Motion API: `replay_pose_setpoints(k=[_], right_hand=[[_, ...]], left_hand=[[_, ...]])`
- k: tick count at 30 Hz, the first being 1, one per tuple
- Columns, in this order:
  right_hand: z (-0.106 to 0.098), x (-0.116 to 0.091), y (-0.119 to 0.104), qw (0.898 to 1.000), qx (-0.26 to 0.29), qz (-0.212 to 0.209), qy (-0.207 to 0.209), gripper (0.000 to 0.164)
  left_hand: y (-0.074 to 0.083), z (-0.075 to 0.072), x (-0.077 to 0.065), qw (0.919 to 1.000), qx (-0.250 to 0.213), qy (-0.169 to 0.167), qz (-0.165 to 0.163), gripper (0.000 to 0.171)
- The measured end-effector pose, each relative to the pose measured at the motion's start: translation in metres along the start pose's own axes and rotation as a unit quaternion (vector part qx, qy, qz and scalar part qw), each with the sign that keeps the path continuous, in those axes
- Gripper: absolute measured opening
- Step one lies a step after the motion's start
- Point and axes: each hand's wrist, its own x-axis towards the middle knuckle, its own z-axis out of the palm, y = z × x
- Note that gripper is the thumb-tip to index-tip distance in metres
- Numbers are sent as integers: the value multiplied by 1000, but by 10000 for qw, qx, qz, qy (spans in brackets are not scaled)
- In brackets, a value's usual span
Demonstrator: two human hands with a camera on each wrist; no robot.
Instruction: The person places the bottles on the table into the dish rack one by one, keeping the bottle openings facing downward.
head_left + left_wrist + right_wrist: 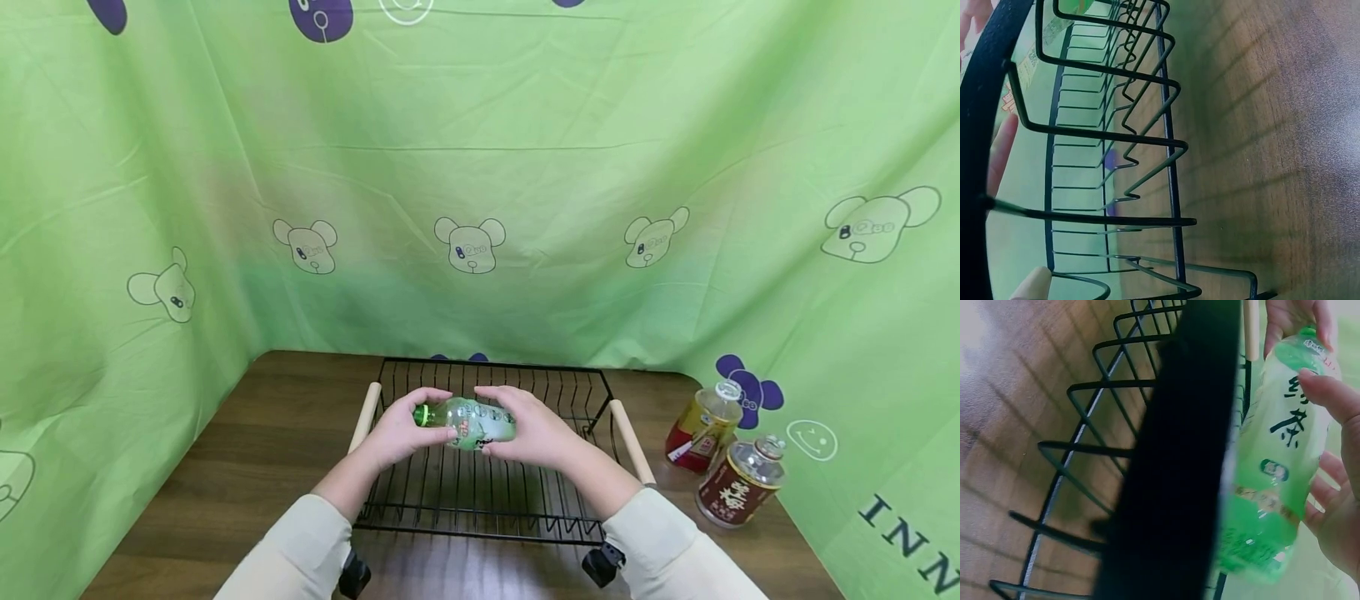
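Note:
A green tea bottle [480, 423] with a green cap lies sideways over the black wire basket [480, 537]. My left hand [401, 429] holds its cap end, thumb on the near side and fingers on the far side. My right hand [532, 425] grips the base end between thumb and fingers. In the right wrist view, the bottle [1279, 444] shows its label beyond a blurred dark bar, with the right thumb over the label. The left wrist view mostly shows the basket's wires [1110, 134], with parts of fingers at the left edge.
Wooden handles [633, 442] flank the basket on a brown wood table [262, 475]. Two more bottles stand at the right, a red-and-yellow bottle [701, 429] and a dark-red-labelled bottle [741, 483]. A green patterned cloth [480, 167] hangs behind and at the sides.

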Motion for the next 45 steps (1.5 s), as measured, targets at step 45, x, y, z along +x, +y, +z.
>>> replay_pose_setpoints(k=[45], right_hand=[[7, -18, 28, 9516, 1904, 1634, 1774, 88]], left_hand=[[-6, -4, -3, 9793, -1225, 1566, -385, 50]])
